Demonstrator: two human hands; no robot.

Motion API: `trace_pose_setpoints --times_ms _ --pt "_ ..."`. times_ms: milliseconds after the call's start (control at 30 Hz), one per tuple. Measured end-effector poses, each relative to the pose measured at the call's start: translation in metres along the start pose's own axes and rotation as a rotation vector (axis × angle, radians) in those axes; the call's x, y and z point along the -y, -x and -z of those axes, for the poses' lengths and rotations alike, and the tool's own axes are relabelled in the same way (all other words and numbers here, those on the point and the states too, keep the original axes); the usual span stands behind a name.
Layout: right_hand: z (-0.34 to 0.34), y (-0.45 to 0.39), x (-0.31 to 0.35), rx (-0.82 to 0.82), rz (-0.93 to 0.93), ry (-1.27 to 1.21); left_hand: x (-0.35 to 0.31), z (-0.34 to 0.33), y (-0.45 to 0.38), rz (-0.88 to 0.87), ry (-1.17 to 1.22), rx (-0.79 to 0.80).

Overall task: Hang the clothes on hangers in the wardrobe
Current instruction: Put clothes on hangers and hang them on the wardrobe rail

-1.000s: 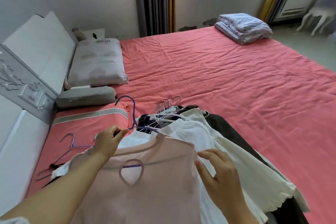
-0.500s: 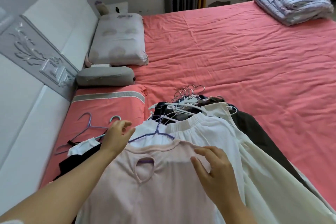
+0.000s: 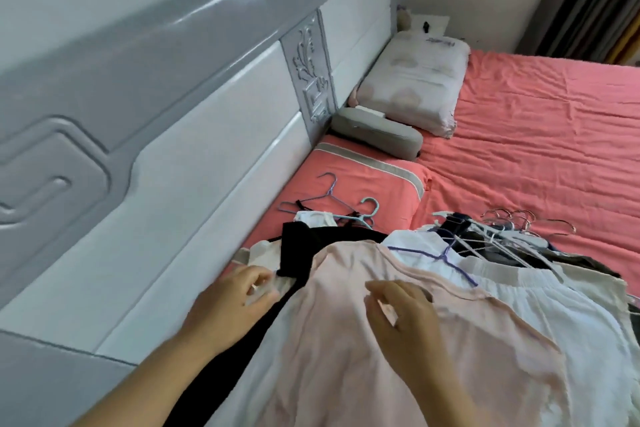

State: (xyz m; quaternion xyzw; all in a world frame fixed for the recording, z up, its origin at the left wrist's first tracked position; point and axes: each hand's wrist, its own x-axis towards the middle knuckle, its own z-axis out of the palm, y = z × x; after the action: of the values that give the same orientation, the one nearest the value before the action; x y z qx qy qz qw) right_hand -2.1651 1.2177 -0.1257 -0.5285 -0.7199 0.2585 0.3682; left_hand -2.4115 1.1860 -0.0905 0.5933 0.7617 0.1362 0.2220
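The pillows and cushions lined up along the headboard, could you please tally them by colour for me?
Coral-red pillow with a grey stripe: 1
Grey bolster cushion: 1
Pale patterned white pillow: 1
Total: 3

Two hands (image 3: 228, 308) (image 3: 403, 314), four pillows (image 3: 412, 94) (hangers uncountable).

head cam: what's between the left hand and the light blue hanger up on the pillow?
In the head view, a black garment and a white garment lie between the left hand and the light blue hanger.
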Motion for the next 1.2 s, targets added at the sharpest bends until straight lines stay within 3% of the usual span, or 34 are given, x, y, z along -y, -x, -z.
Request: trace_pose_setpoints --times_ms 367,633,900,1200 --pt "-0.130 0.093 0.164 0.457 0.493 -0.054 0.141 0.055 0.228 0.357 0.104 -0.271" --pt "-0.188 0.233 0.271 0.659 0.818 -0.173 0.225 0.054 0.474 0.780 0.185 -0.466" --pt "-0.233 0.346 0.367 0.903 1.107 -0.382 0.256 0.045 0.640 1.138 0.300 -0.665" --pt "-0.291 0.441 0.474 1.164 1.413 -0.534 0.247 0.055 0.726 1.468 0.203 -0.836"
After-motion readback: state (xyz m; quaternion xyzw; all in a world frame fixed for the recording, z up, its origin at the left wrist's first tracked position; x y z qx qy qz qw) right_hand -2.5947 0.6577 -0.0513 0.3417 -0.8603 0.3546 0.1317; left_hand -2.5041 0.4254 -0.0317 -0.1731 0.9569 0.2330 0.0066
